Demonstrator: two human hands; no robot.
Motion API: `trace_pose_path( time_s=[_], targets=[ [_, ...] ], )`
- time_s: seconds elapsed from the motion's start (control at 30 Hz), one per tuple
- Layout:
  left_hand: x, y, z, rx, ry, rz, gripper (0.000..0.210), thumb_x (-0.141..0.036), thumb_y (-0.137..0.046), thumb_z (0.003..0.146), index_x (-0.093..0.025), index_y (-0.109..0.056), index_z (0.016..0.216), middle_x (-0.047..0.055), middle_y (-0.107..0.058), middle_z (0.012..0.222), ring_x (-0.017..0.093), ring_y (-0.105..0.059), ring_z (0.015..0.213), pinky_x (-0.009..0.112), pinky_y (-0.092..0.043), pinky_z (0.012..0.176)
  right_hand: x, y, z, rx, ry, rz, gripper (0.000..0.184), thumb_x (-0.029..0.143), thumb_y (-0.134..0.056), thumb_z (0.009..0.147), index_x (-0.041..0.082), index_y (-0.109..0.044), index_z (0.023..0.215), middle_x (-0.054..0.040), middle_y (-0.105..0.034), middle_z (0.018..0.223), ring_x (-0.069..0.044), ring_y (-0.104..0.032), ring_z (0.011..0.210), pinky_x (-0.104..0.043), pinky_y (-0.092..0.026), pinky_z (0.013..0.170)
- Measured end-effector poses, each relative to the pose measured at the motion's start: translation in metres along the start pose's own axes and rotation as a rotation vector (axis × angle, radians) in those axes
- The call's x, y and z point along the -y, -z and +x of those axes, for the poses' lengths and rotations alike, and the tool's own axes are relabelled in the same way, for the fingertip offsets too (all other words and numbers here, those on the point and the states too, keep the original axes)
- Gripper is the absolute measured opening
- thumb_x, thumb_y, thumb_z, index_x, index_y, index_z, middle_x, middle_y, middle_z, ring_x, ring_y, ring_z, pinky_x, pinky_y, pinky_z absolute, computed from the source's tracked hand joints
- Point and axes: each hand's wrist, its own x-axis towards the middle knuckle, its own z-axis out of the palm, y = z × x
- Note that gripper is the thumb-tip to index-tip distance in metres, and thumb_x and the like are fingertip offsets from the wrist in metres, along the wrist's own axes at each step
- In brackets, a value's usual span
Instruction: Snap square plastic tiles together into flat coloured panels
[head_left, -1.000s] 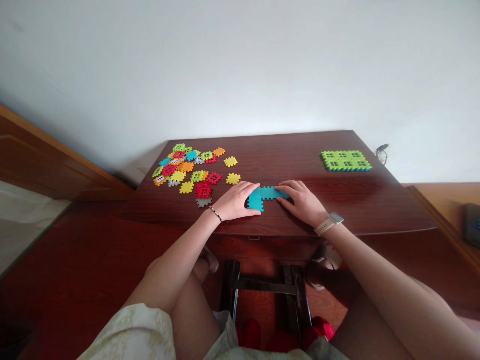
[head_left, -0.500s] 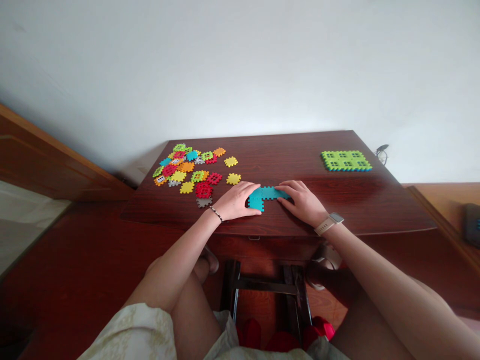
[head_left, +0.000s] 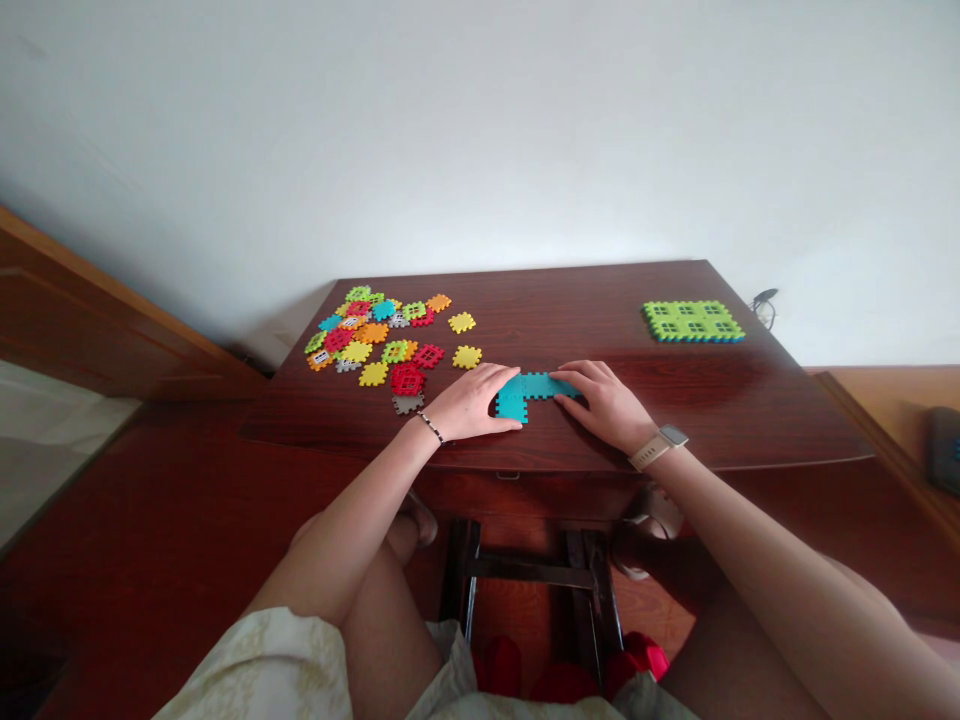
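Blue interlocking tiles (head_left: 537, 386) lie flat on the dark wooden table, joined in an L shape near its front edge. My left hand (head_left: 478, 400) grips the left end, thumb at the lower tile's near edge and fingers over the upper corner. At the right end, my right hand (head_left: 600, 400) pinches the strip between thumb and fingers, covering part of the last tile. A beaded bracelet (head_left: 433, 428) is on my left wrist and a pale-strapped watch (head_left: 660, 447) on my right.
A loose pile of red, yellow, green, orange and grey tiles (head_left: 373, 334) spreads over the table's left side. Two yellow tiles lie apart, nearer the middle. At the back right sits a green panel (head_left: 693, 321) with window openings, blue beneath. A wall (head_left: 495, 140) rises behind the table (head_left: 570, 300).
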Motion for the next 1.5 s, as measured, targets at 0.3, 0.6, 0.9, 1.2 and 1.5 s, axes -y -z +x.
trace_pose_path(
  time_s=[0.3,0.6,0.9,1.2,1.5],
  targets=[
    [0.0008,-0.0002,0.0011,-0.007,0.008,-0.019,0.088,-0.052,-0.087,0.086,-0.022,-0.048,0.159,0.017,-0.059,0.154,0.034,-0.056,0.145,0.052,-0.044,0.126,-0.0013,-0.0015,-0.0008,-0.008,0.007,-0.008,0.035,0.036,-0.058,0.106,0.025,-0.07,0.137,-0.014,-0.068,0.132,-0.035,-0.062,0.122,-0.058,-0.054,0.111],
    [-0.0013,-0.0008,0.0014,-0.018,-0.005,-0.05,0.089,-0.047,-0.089,0.085,-0.025,-0.046,0.16,0.017,-0.057,0.155,0.035,-0.053,0.147,0.054,-0.044,0.127,0.0009,0.0014,0.0002,-0.008,0.008,0.021,0.037,0.035,-0.058,0.105,0.027,-0.068,0.14,-0.0145,-0.068,0.132,-0.036,-0.062,0.122,-0.059,-0.054,0.111],
    [0.0008,-0.0026,0.0012,-0.013,0.005,-0.056,0.096,-0.047,-0.089,0.084,-0.024,-0.04,0.163,0.017,-0.055,0.159,0.036,-0.052,0.148,0.055,-0.042,0.127,0.0009,0.0013,-0.0001,-0.003,0.006,0.017,0.037,0.034,-0.058,0.105,0.026,-0.068,0.14,-0.0142,-0.069,0.132,-0.036,-0.063,0.122,-0.059,-0.054,0.111],
    [0.0004,-0.0031,0.0015,-0.007,0.013,-0.033,0.093,-0.051,-0.088,0.085,-0.024,-0.042,0.162,0.017,-0.058,0.154,0.036,-0.055,0.144,0.055,-0.044,0.125,-0.0008,-0.0001,-0.0006,-0.006,0.016,0.003,0.036,0.034,-0.058,0.105,0.026,-0.07,0.138,-0.0143,-0.069,0.131,-0.036,-0.062,0.122,-0.059,-0.055,0.11],
    [-0.0012,-0.0015,0.0023,-0.007,0.001,-0.038,0.081,-0.05,-0.089,0.085,-0.023,-0.055,0.153,0.015,-0.061,0.149,0.034,-0.057,0.141,0.052,-0.045,0.125,0.0004,0.0004,-0.0007,-0.013,0.013,0.002,0.034,0.033,-0.059,0.104,0.024,-0.071,0.135,-0.015,-0.068,0.131,-0.035,-0.063,0.122,-0.058,-0.055,0.11]
  ],
)
